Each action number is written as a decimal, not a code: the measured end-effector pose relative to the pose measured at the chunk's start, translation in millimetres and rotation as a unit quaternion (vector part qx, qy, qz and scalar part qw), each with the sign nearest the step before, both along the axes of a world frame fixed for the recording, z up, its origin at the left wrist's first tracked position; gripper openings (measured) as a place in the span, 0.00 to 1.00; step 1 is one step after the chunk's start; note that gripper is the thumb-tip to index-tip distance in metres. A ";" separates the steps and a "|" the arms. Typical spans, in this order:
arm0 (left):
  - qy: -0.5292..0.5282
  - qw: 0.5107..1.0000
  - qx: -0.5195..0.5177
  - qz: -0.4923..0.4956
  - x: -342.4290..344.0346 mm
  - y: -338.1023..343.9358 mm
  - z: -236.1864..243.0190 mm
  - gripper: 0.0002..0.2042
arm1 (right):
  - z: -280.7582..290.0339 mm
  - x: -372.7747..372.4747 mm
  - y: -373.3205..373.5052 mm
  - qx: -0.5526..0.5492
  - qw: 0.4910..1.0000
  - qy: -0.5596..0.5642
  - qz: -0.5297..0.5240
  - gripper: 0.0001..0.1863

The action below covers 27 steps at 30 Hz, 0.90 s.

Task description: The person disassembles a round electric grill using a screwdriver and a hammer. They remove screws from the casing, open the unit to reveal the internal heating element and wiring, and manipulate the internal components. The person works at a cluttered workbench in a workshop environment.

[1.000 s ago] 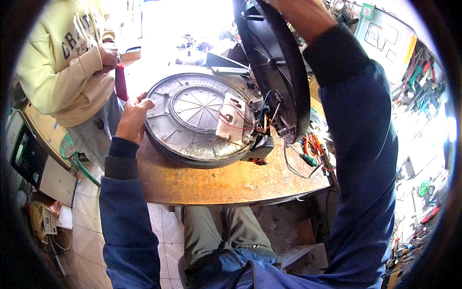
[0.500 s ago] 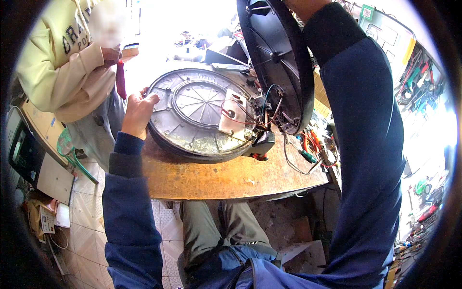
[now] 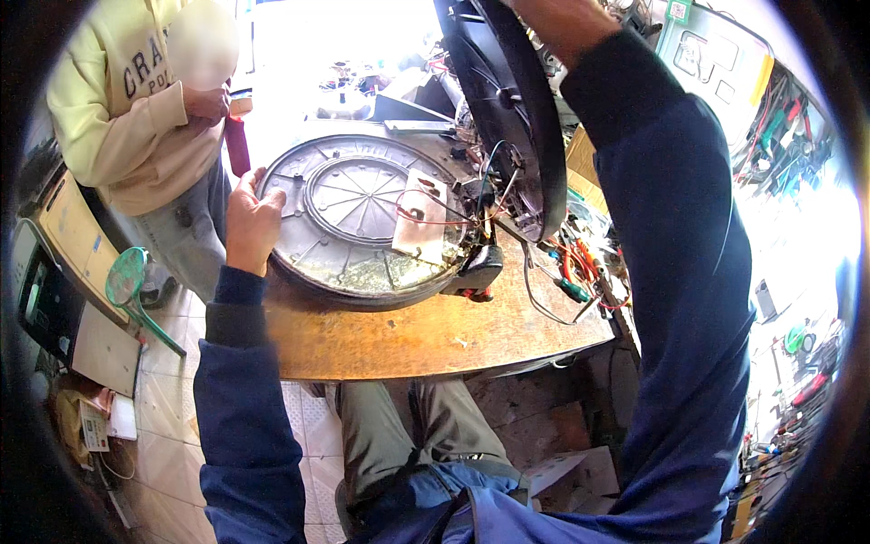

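A round appliance housing lies opened on the wooden workbench (image 3: 399,349). Its grey, ribbed disc half (image 3: 299,227) rests flat, with dirty residue along the near rim. My left hand (image 3: 252,222) grips the disc's left rim, thumb on top. The black round cover (image 3: 526,118) stands raised on the right, its inner ribs facing left. At its top edge my right hand (image 3: 566,27) holds it; the fingertips are out of view. A white plate with holes (image 3: 421,218) sits on the disc, crossed by thin wires. Wires join both halves beside a small black block (image 3: 478,269).
Pliers (image 3: 573,288), red wires and loose parts crowd the bench's right side. More clutter fills the far side. On the left stands a person in a pale hoodie (image 3: 118,118), holding a dark red object (image 3: 236,145). A green round-headed object (image 3: 127,276) stands near the floor.
The disc and raised cover appear slightly further left, along with the surrounding scene. Both hands keep their places on the two halves.
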<state>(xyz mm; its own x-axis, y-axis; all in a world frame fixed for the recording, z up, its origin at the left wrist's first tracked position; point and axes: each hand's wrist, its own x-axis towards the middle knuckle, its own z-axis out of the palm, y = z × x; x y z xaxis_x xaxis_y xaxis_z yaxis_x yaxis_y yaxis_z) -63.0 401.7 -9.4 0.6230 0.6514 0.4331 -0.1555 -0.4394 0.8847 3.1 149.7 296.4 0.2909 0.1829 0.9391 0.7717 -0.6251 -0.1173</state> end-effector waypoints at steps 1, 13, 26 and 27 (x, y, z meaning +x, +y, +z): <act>0.006 1.000 0.005 0.000 0.3 1.6 -0.4 0.28 | -6.9 -1.1 -9.5 -0.015 0.999 -0.024 0.030 0.11; 0.002 1.000 0.025 -0.012 -6.6 -5.3 0.7 0.24 | -60.9 -23.2 -51.2 -0.096 0.943 -0.053 0.315 0.10; -0.004 0.999 0.032 -0.023 -5.6 8.2 -9.3 0.23 | -109.2 8.2 -11.9 -0.190 0.899 -0.159 0.360 0.08; 0.003 0.999 0.040 -0.028 -4.9 10.6 -10.7 0.23 | -111.7 10.2 -11.9 -0.194 0.897 -0.161 0.364 0.08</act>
<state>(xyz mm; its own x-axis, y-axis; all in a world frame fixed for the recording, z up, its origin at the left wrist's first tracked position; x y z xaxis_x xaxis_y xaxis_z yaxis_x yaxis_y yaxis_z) -67.9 412.2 -20.1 0.6592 0.5799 0.4786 -0.1770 -0.4990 0.8483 13.2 137.8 184.7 -0.3121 0.5451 0.7782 0.9469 0.1113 0.3018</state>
